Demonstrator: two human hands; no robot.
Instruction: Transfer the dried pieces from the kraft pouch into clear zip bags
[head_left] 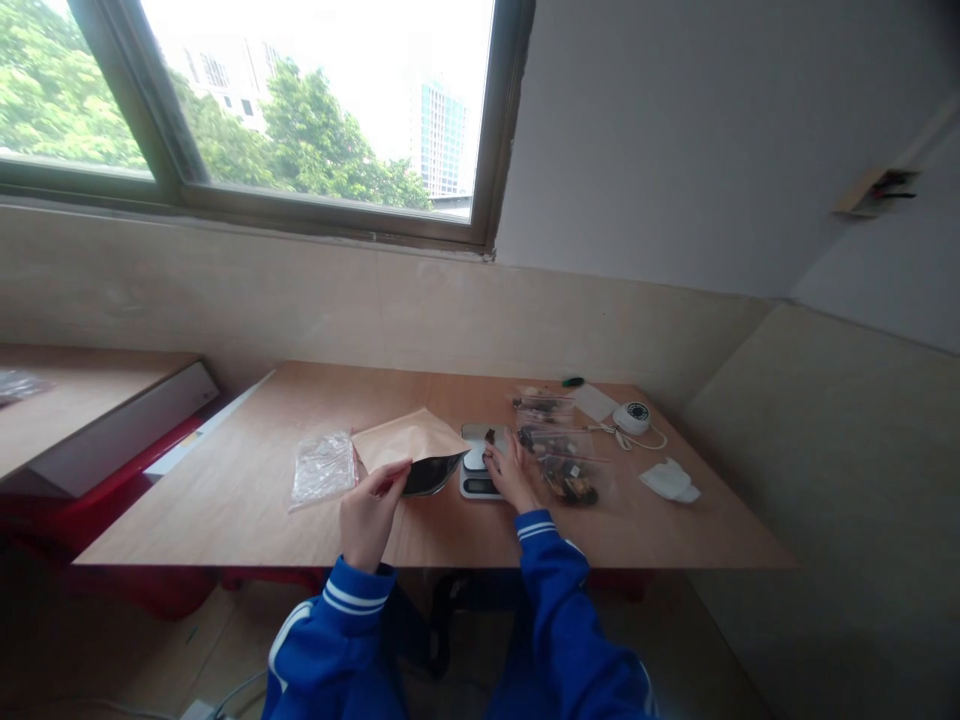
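Note:
My left hand (369,515) grips the near edge of a brown paper pouch (409,440) and holds its dark mouth open toward the right. My right hand (510,472) rests on a small white kitchen scale (480,462); its fingers are pinched over a small dark item at the scale's platform. Right of the scale lie clear plastic bags with dark pieces inside (564,465). Both arms wear blue sleeves with white stripes.
A crumpled clear bag (322,467) lies left of the pouch on the wooden table (247,500). At the right are a round white device with a cord (632,417), a white cloth (670,481) and a white card (594,402). A second table stands at the left.

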